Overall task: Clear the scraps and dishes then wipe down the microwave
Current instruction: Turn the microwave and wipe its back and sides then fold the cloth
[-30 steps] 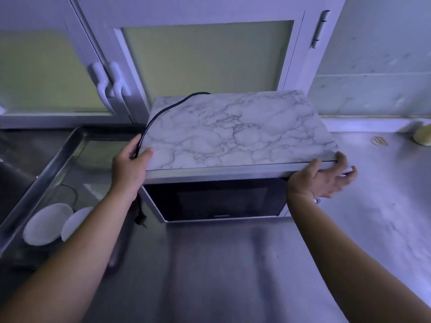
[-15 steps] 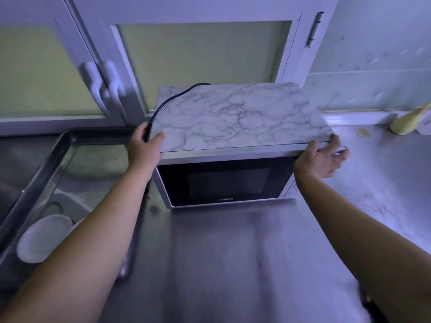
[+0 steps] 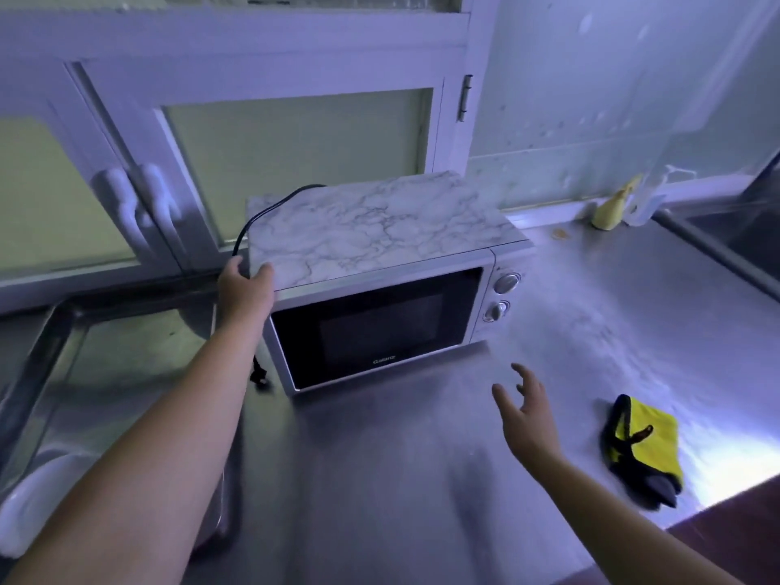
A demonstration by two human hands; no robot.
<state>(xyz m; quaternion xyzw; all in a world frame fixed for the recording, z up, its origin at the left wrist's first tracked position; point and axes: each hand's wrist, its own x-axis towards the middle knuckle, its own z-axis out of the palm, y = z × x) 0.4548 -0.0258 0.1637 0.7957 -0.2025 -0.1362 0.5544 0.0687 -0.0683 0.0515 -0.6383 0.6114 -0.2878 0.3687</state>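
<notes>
A white microwave (image 3: 380, 327) with a marble-patterned top and a dark door stands on the steel counter, door closed, its black cord looped over the back left corner. My left hand (image 3: 245, 289) grips the microwave's front left top corner, thumb on the marble top. Over the counter in front of the microwave my right hand (image 3: 527, 411) hovers with fingers spread, holding nothing. A yellow and black cloth (image 3: 643, 449) lies on the counter to the right of that hand. A white dish (image 3: 29, 504) sits in the sink at the lower left.
The steel sink (image 3: 63, 331) opens left of the microwave. White cabinet doors with handles (image 3: 139, 204) rise behind it. A yellow item (image 3: 610, 211) and a small scrap (image 3: 560, 234) lie by the back wall at right. A second basin edge (image 3: 717, 247) shows at far right.
My right hand has let go of the microwave's right top corner and dropped toward the counter. The view pulled back and right, revealing the cloth. My left hand stays on the left corner.
</notes>
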